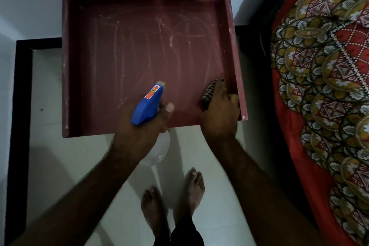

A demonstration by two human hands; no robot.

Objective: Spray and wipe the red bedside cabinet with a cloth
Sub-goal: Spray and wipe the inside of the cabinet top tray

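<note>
left hand point(139, 126) grips spray bottle point(146, 104) — right hand point(220, 110) presses cloth point(208, 93).

The only marking is an orange label point(153, 92) stuck along the top of the blue trigger head of the spray bottle point(144, 109). At the label's nozzle end a white arrow point(157, 86) points toward the nozzle. Just behind the arrow sits a small round dark mark point(153, 91) on a yellow spot. The fine print farther back on the label is too small to read.
</note>
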